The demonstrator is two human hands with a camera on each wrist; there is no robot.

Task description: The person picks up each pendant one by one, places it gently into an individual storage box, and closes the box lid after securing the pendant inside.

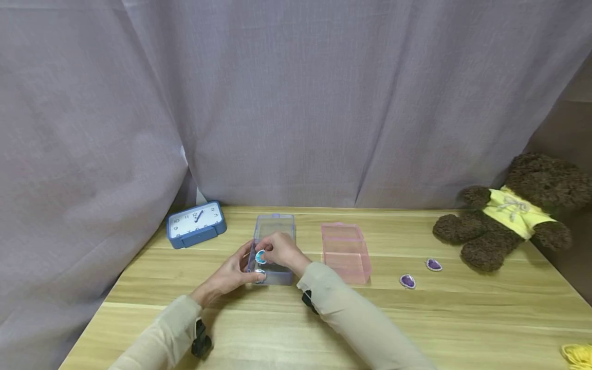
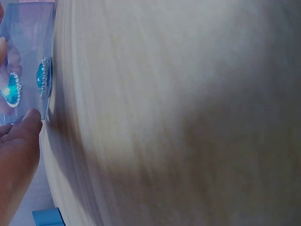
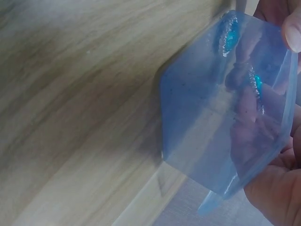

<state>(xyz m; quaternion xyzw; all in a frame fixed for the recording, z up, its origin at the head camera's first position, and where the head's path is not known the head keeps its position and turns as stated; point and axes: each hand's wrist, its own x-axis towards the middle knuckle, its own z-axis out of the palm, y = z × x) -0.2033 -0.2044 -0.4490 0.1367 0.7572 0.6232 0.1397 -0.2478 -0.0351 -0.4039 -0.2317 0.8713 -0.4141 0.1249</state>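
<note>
A clear blue plastic box (image 1: 280, 277) stands on the table with its lid (image 1: 275, 224) folded back. My left hand (image 1: 230, 272) holds the box at its left side, thumb at the front left corner. My right hand (image 1: 283, 250) reaches into the box and pinches a blue gem (image 1: 261, 257) with a pearly white rim. Another blue gem (image 2: 43, 76) lies low in the box, near the left thumb; the left wrist view shows it through the wall. In the right wrist view, both gems appear through the box's side.
Right of the blue box lies an opened clear pink box (image 1: 347, 262). Farther right are two purple gems, one nearer (image 1: 408, 281) and one behind (image 1: 433, 264). A blue clock (image 1: 196, 224) stands at the left, a brown teddy bear (image 1: 513, 210) at the right. Something yellow (image 1: 577, 355) lies at the right edge.
</note>
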